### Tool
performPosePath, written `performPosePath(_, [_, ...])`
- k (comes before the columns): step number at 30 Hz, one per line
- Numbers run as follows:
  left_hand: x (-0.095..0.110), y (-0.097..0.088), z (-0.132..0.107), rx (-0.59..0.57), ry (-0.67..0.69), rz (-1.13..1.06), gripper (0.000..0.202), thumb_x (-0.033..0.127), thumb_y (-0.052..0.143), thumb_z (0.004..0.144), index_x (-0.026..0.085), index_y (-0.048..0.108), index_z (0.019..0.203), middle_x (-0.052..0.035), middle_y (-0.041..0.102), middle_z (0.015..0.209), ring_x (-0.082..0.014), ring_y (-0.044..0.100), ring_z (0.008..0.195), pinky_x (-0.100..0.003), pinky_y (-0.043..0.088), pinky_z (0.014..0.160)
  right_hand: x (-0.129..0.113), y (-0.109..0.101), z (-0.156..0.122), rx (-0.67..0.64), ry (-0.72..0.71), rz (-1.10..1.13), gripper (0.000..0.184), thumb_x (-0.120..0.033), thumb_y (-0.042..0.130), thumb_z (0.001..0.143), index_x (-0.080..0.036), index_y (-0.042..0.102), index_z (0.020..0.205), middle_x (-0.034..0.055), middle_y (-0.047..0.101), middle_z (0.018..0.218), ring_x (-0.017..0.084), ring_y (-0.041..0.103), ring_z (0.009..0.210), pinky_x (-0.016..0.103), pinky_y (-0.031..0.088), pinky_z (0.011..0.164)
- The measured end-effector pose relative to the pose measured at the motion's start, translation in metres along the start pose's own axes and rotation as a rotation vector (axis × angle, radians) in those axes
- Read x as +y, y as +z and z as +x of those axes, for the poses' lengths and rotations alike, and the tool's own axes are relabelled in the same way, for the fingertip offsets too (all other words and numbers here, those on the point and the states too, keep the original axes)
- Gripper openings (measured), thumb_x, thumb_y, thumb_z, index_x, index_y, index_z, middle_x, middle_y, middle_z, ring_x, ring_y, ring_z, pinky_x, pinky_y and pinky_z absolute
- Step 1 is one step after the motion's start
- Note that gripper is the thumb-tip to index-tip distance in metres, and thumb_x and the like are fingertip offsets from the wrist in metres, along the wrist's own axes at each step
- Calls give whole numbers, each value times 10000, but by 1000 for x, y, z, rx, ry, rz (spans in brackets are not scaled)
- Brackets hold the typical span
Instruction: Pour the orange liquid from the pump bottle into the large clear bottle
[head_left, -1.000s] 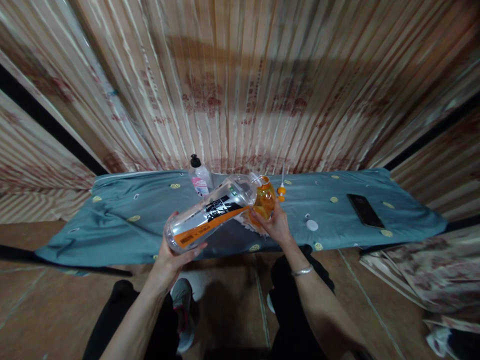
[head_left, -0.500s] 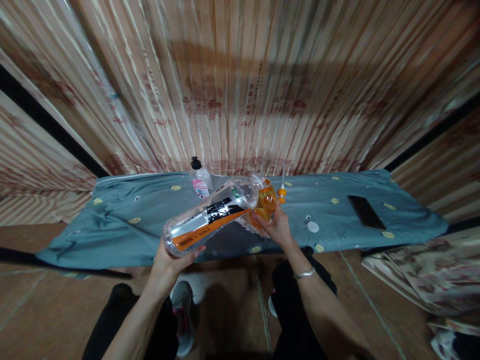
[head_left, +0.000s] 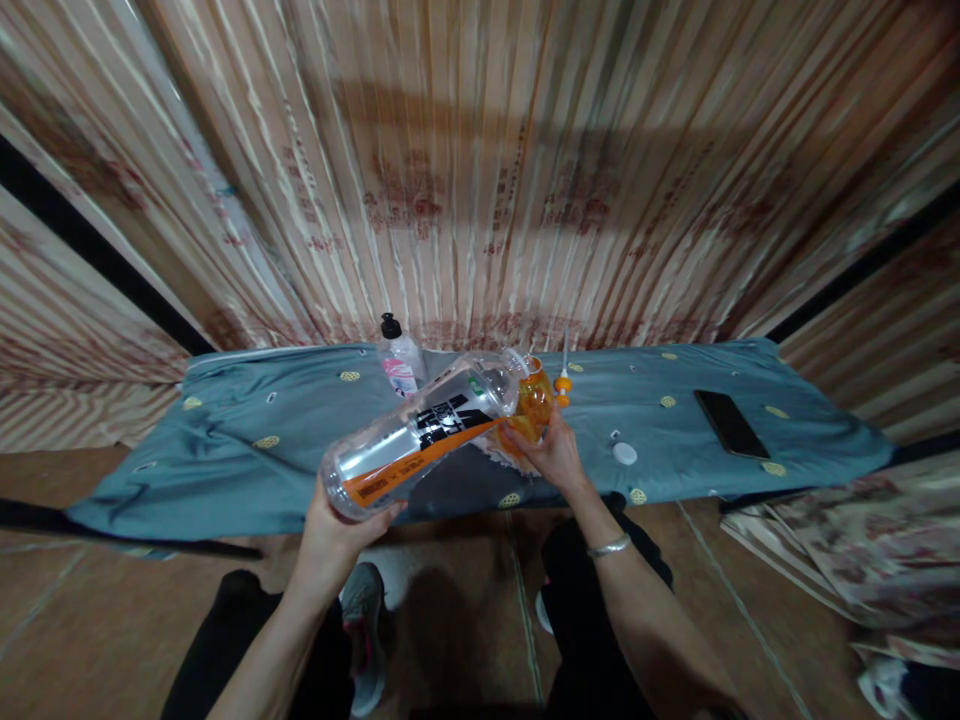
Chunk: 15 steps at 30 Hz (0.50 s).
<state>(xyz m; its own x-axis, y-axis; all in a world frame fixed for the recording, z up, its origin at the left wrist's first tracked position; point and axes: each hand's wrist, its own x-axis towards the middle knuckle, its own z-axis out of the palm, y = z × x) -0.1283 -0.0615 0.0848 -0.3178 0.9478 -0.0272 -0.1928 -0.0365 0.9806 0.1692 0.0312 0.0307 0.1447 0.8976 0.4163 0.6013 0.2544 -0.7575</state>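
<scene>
Silver, black and orange mark the label of the big bottle (head_left: 435, 428), which is clear plastic and tilted over the middle of the desk (head_left: 225, 480). Its base is low toward the front edge, left of middle; its neck is raised and reaches to the right, up to the mouth of the orange bottle (head_left: 535, 392). The two mouths meet or nearly so; whether they touch, and whether anything runs between them, is too small to tell.

Both hands are closed around something. The left hand (head_left: 336, 535) grips the big bottle near its base, thumb along the near side, fingers mostly hidden behind it. The right hand (head_left: 553, 455) has the orange bottle between thumb and fingers, only partly open around its body. A bracelet (head_left: 609, 547) circles the right wrist. Just under the orange bottle shows a pale, ragged-edged cloth (head_left: 501, 455).

Close to the back edge, left of middle, the soap bottle (head_left: 401, 362) stands upright with its black top on. An orange pump (head_left: 563, 386) with a white tube is just right of the orange bottle, toward the back edge. A white cap (head_left: 624, 453) lies nearer the front edge, right of middle. Farther along, toward the right edge, lies a black phone (head_left: 731, 424), set at a slant.
</scene>
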Motion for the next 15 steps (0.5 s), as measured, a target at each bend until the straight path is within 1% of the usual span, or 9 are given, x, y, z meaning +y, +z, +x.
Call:
performPosePath(3, [-2, -2, 2, 13, 49, 67, 789, 289, 1027, 421, 179, 673, 1117, -92, 765, 1122, -349, 723, 1158, -430, 634, 957, 0, -1, 1, -2, 6, 2, 799, -564, 781, 792, -199, 521, 1454, 156, 774, 1241, 367, 769, 1099, 519, 632, 921])
performPosePath(5, [-1, -4, 2, -5, 58, 129, 782, 312, 1027, 430, 189, 664, 1112, -87, 761, 1125, -368, 699, 1221, -464, 616, 1009, 0, -1, 1, -12, 17, 2, 816, -549, 787, 784, -170, 517, 1455, 171, 774, 1232, 373, 769, 1102, 526, 631, 930])
performPosePath(7, [0, -5, 2, -24, 64, 174, 775, 309, 1031, 423, 201, 654, 1092, -78, 759, 1106, -379, 687, 1250, -491, 598, 1046, 1, -1, 2, -20, 24, 0, 832, -541, 792, 777, -153, 509, 1456, 183, 770, 1239, 379, 768, 1109, 533, 630, 934])
performPosePath(11, [5, -3, 0, 6, 108, 174, 729, 317, 1027, 464, 218, 659, 1085, -65, 750, 1063, -376, 666, 1288, -489, 566, 1098, 2, -1, 2, -17, 10, -4, 835, -549, 785, 787, -172, 493, 1474, 173, 762, 1262, 372, 762, 1126, 536, 627, 940])
performPosePath(15, [9, -3, 1, 9, 104, 164, 746, 231, 1030, 409, 213, 658, 1055, -34, 723, 969, -376, 665, 1285, -489, 530, 1142, 3, -1, 1, -11, -4, 5, 808, -560, 782, 802, -185, 505, 1463, 165, 771, 1236, 363, 769, 1097, 519, 632, 918])
